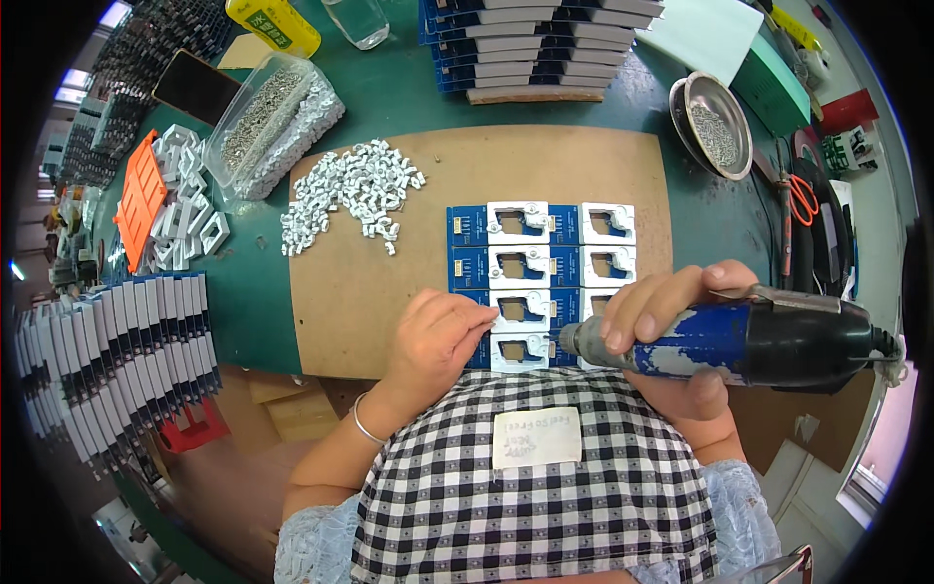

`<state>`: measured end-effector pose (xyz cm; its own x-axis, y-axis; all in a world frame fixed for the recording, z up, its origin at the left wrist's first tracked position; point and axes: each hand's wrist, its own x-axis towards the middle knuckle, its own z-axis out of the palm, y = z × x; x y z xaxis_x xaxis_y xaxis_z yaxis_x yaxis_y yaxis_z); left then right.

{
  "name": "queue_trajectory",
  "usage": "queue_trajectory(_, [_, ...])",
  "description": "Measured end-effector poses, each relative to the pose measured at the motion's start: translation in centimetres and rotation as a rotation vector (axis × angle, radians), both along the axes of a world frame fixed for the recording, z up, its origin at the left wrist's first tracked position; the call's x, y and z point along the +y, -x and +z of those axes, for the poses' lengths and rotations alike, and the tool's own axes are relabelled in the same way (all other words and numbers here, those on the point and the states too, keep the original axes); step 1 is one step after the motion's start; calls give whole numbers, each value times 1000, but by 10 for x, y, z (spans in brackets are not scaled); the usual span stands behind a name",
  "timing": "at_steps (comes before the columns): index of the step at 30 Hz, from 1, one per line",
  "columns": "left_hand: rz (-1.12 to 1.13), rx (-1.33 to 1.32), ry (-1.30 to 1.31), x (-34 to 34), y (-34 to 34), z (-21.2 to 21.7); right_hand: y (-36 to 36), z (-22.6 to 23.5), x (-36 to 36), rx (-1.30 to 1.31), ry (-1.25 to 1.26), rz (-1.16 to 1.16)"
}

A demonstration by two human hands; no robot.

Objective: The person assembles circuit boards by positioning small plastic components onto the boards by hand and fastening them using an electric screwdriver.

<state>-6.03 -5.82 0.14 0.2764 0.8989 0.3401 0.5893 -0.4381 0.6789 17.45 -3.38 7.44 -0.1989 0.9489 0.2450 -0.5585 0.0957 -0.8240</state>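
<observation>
My right hand [671,326] is wrapped round a blue and black power screwdriver [715,341] with worn paint, lying nearly level. Its grey nose points left at the white plastic frames in the two nearest rows. My left hand [435,336] is closed, thumb and fingers pinched together at the left edge of a white frame [520,305] in the third row; what they hold, if anything, is hidden. Several such frames sit on blue circuit boards [467,226] laid out in a block. My right hand and the screwdriver partly cover the right column.
The boards lie on a brown board [389,292], beside a pile of small white clips [350,190]. A clear tub [277,127] of metal parts stands far left, near an orange plastic piece [139,200]. Metal bowls [718,127] stand far right; stacked boards [535,49] rise behind.
</observation>
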Motion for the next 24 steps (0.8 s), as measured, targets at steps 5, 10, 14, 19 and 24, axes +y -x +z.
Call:
queue_trajectory(5, [-1,-5,-17,-2,-1,-4,3,4,-1,-11,29,1])
queue_trajectory(10, [-50,28,-95,2,0,-5,7,6,10,-70,-137,80])
queue_trajectory(14, [-139,23,-169,4,4,-10,22,-4,21,5,-413,169])
queue_trajectory(19, [-145,-120,-168,8,5,-19,35,-1,29,-77,-522,276])
queue_trajectory(24, [-150,-163,-197,8,5,-25,47,-8,32,-47,-476,289])
